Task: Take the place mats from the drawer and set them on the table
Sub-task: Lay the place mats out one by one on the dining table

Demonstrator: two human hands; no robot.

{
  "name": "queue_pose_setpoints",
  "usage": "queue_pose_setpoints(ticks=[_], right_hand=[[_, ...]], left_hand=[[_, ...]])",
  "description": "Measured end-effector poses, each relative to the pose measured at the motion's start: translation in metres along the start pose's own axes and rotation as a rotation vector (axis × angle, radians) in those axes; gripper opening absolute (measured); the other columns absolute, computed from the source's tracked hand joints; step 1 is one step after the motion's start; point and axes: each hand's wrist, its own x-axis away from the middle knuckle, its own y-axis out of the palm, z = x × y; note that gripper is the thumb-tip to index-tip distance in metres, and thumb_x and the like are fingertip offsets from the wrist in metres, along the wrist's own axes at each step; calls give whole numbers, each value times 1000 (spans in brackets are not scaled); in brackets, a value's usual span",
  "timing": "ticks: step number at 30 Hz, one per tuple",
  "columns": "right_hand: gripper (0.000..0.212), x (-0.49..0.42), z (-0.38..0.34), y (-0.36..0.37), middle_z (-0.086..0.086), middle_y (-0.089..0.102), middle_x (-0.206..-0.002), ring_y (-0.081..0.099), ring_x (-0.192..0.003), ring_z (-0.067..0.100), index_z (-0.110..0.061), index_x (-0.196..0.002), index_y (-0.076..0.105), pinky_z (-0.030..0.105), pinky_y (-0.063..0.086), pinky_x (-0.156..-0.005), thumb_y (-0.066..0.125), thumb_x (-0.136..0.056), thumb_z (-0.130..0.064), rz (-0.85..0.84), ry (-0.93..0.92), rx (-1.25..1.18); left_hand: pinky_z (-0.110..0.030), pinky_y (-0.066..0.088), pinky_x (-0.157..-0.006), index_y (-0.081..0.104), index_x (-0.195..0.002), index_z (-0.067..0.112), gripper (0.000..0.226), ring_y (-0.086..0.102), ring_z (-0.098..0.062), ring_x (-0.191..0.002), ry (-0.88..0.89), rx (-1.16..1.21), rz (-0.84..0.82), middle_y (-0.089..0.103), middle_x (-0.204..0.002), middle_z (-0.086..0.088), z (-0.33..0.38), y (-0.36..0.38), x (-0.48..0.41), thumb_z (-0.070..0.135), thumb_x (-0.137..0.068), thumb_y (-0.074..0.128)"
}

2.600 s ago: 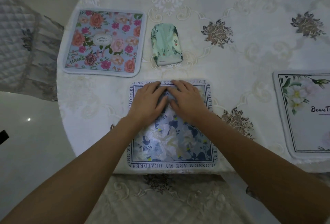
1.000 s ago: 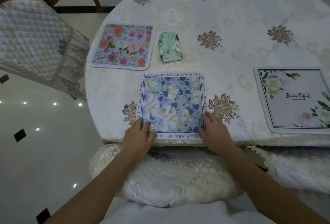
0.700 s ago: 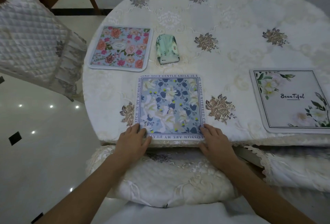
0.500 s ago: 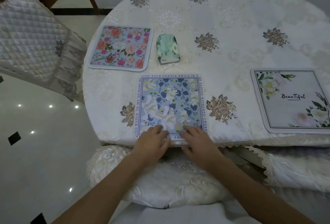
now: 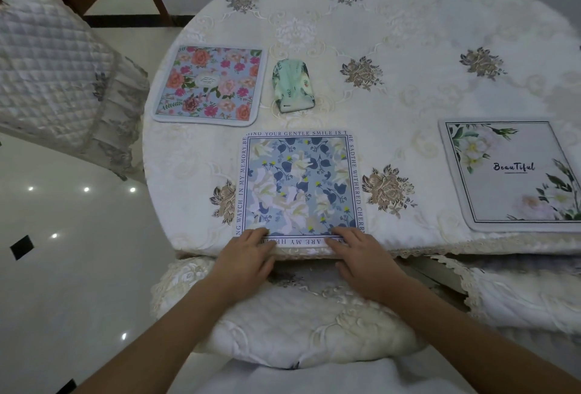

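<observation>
A blue floral place mat (image 5: 298, 186) with a lettered border lies flat at the near edge of the table (image 5: 408, 101). My left hand (image 5: 246, 257) rests with straight fingers on the mat's near left edge. My right hand (image 5: 361, 255) rests the same way on its near right edge. A pink-flowered mat (image 5: 210, 84) lies at the table's left. At the right edge lies a white mat (image 5: 515, 173) printed "Beautiful". No drawer is in view.
A small green pouch-like object (image 5: 292, 85) lies beside the pink mat. A cushioned chair seat (image 5: 298, 321) sits under the table edge below my hands. Quilted chairs stand at the left (image 5: 53, 63) and behind the table. A glossy floor (image 5: 63, 252) is at the left.
My hands slid from the mat's middle back to its near edge, out to the corners, together at the centre, and now sit slightly apart on that edge. The mat stays put.
</observation>
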Motion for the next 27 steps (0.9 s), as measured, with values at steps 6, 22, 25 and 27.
queue_pose_setpoints(ticks=[6, 22, 25, 27], right_hand=[[48, -20, -30, 3, 8, 51, -134, 48, -121, 28, -16, -133, 51, 43, 46, -95, 49, -87, -28, 45, -65, -25], [54, 11, 30, 0, 13, 47, -146, 46, -131, 31, -9, -141, 50, 44, 48, -101, 57, -89, -23, 103, 88, -21], [65, 8, 36, 3, 11, 34, -156, 34, -141, 29, -11, -150, 37, 43, 37, -113, 57, -90, -28, 103, 145, -20], [67, 1, 39, 3, 10, 29, -159, 29, -145, 28, -13, -152, 31, 44, 31, -116, 54, -93, -32, 94, 188, -14]], left_hand=[[-40, 50, -76, 64, -114, 19, 38, 56, -24, -96, 48, 35, 49, 58, -111, -2, 25, 4, -18, 39, -93, 39], [-40, 49, -78, 56, -120, 22, 42, 55, -27, -108, -168, -39, 70, 52, -128, -5, -24, 2, 4, 43, -89, 37], [-42, 49, -85, 54, -128, 18, 49, 51, -28, -120, -199, -33, 91, 51, -135, -8, -24, 2, -1, 46, -91, 36], [-44, 48, -91, 54, -131, 18, 52, 48, -29, -126, -216, -10, 105, 50, -140, -10, -27, 0, -8, 49, -94, 35]])
